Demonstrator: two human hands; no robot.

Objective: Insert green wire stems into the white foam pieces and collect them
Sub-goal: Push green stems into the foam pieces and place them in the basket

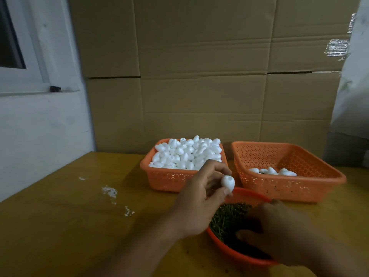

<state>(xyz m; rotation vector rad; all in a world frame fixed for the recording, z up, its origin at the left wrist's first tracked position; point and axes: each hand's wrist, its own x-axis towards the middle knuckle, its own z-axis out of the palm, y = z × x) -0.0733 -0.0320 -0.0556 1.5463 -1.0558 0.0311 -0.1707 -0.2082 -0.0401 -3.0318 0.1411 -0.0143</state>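
Observation:
My left hand (199, 198) pinches one white egg-shaped foam piece (228, 182) between thumb and fingers, above the near rim of a round orange basket (223, 247) full of green wire stems (227, 218). My right hand (279, 232) reaches down into that basket over the stems; its fingertips are dark and blurred, so a grip on a stem cannot be made out. Behind stands an orange basket (165, 176) heaped with loose foam pieces (187, 154). To the right, a second orange basket (289, 186) holds several foam pieces (272, 171).
A yellow wooden table (69, 226) carries everything, with white foam crumbs (109, 191) at its left. Large cardboard sheets (199, 76) stand right behind the baskets. A white wall with a window frame (30, 76) is at the left.

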